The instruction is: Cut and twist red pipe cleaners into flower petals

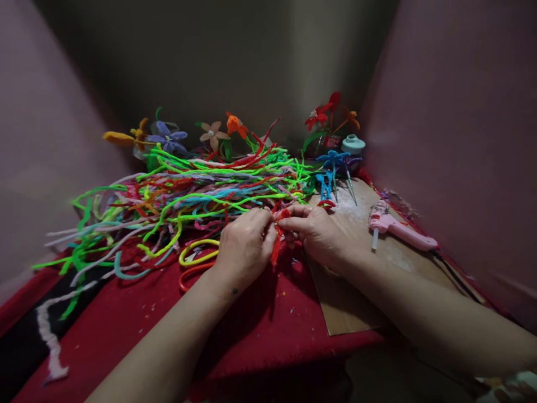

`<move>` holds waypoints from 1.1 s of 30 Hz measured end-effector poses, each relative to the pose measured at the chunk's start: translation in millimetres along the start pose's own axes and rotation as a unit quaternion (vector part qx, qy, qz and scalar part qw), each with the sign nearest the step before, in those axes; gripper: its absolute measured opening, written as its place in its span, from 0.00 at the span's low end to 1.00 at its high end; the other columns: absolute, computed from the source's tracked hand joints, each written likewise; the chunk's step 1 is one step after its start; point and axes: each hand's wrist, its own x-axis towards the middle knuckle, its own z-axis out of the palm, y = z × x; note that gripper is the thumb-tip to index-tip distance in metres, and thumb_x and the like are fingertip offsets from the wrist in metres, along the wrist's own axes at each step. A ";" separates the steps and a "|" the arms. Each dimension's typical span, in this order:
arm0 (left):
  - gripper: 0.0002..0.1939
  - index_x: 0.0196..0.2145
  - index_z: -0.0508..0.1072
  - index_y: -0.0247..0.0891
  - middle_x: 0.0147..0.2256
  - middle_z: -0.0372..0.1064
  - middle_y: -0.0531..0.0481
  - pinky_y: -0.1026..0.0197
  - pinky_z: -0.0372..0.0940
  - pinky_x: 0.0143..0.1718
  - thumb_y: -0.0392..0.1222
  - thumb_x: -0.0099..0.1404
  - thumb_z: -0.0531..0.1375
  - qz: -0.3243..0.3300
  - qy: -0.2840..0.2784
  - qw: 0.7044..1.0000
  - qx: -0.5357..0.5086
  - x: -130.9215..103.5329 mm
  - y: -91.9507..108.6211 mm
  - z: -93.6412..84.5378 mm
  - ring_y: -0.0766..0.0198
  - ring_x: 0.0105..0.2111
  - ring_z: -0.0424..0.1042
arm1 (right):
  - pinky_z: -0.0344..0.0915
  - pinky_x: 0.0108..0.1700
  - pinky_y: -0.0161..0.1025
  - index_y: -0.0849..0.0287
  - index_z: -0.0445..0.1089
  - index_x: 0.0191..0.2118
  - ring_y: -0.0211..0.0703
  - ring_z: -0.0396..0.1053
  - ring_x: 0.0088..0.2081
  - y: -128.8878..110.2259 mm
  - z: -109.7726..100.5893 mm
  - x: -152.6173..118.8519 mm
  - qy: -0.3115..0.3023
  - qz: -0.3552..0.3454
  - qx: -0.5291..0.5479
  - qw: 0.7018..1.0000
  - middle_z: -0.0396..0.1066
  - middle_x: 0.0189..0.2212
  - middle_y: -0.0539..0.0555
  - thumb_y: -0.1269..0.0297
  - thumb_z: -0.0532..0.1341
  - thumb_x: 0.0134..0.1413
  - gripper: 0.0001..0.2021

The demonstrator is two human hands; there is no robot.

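Close together over the red cloth, both hands pinch a small piece of red pipe cleaner (276,246). My left hand (247,240) is closed on its left side, with the fingertips partly hidden. From the right, my right hand (312,229) grips the same red piece between thumb and fingers. One red end hangs below the fingertips. Behind the hands lies a big heap of coloured pipe cleaners (201,193), mostly green, with red, white and blue ones. Scissors with yellow and red handles (199,253) lie beside my left hand.
A pink glue gun (403,230) lies on a brown cardboard sheet (348,302) at the right. Pipe cleaner flowers stand along the back, among them a purple one (166,137) and a blue one (333,158). The red cloth (251,330) covers the table up to its front edge.
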 end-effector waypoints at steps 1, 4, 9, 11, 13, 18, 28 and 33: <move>0.08 0.31 0.70 0.35 0.29 0.69 0.47 0.63 0.59 0.32 0.36 0.63 0.51 -0.001 0.000 1.000 -0.004 0.2 0.1 -0.3 0.64 0.29 0.68 | 0.52 0.23 0.34 0.62 0.67 0.26 0.31 0.56 0.20 0.1 0.0 -0.3 0.000 0.003 0.006 1.000 0.61 0.20 0.47 0.70 0.60 0.42 0.02; 0.09 0.30 0.70 0.34 0.29 0.70 0.47 0.63 0.59 0.32 0.36 0.63 0.51 0.002 0.001 1.000 -0.008 0.9 -0.3 -0.8 0.64 0.29 0.68 | 0.51 0.23 0.34 0.62 0.67 0.26 0.31 0.55 0.20 0.7 0.0 -0.5 0.000 0.010 0.022 1.000 0.60 0.19 0.46 0.70 0.61 0.42 0.02; 0.09 0.31 0.70 0.35 0.30 0.70 0.47 0.63 0.59 0.33 0.37 0.63 0.51 0.004 0.009 1.000 -0.008 0.8 -1.4 -0.5 0.64 0.30 0.68 | 0.51 0.23 0.34 0.62 0.67 0.26 0.31 0.55 0.20 1.7 -1.0 0.5 -0.003 0.011 0.026 1.000 0.60 0.19 0.46 0.70 0.61 0.41 0.03; 0.09 0.31 0.70 0.36 0.30 0.70 0.47 0.63 0.59 0.33 0.36 0.63 0.51 0.003 0.012 1.000 -0.004 0.2 -1.6 -0.7 0.64 0.30 0.68 | 0.51 0.23 0.34 0.62 0.67 0.26 0.31 0.55 0.20 1.6 -1.2 0.6 -0.003 0.012 0.028 1.000 0.60 0.19 0.46 0.70 0.61 0.40 0.03; 0.08 0.31 0.69 0.36 0.30 0.70 0.48 0.63 0.59 0.32 0.36 0.62 0.51 0.002 0.016 1.000 0.001 -0.2 -2.4 -0.8 0.64 0.30 0.67 | 0.51 0.23 0.34 0.61 0.68 0.27 0.31 0.55 0.20 1.2 -1.1 0.4 -0.005 0.013 0.030 0.999 0.60 0.19 0.47 0.70 0.61 0.41 0.03; 0.08 0.31 0.70 0.36 0.30 0.71 0.48 0.64 0.59 0.34 0.35 0.61 0.51 -0.021 0.030 0.999 -0.004 1.5 -5.9 -4.2 0.64 0.30 0.68 | 0.50 0.23 0.34 0.62 0.69 0.28 0.31 0.55 0.20 -0.5 -1.0 -0.6 0.002 0.013 0.031 0.999 0.62 0.21 0.47 0.71 0.61 0.40 0.04; 0.15 0.15 0.60 0.38 0.16 0.52 0.56 0.65 0.50 0.24 0.42 0.58 0.52 -0.213 -0.041 0.967 -0.134 12.0 -4.3 -24.7 0.68 0.20 0.55 | 0.53 0.25 0.34 0.61 0.70 0.28 0.30 0.56 0.20 1.7 -4.3 3.8 -0.005 0.002 0.065 0.998 0.64 0.22 0.47 0.69 0.64 0.40 0.05; 0.07 0.26 0.67 0.38 0.19 0.60 0.58 0.67 0.52 0.19 0.43 0.52 0.59 -0.278 -0.078 0.897 -0.334 12.5 -4.9 -22.6 0.71 0.17 0.56 | 0.53 0.24 0.34 0.62 0.70 0.28 0.30 0.56 0.20 0.0 -3.0 3.5 0.004 -0.007 0.061 0.998 0.64 0.22 0.48 0.69 0.63 0.40 0.04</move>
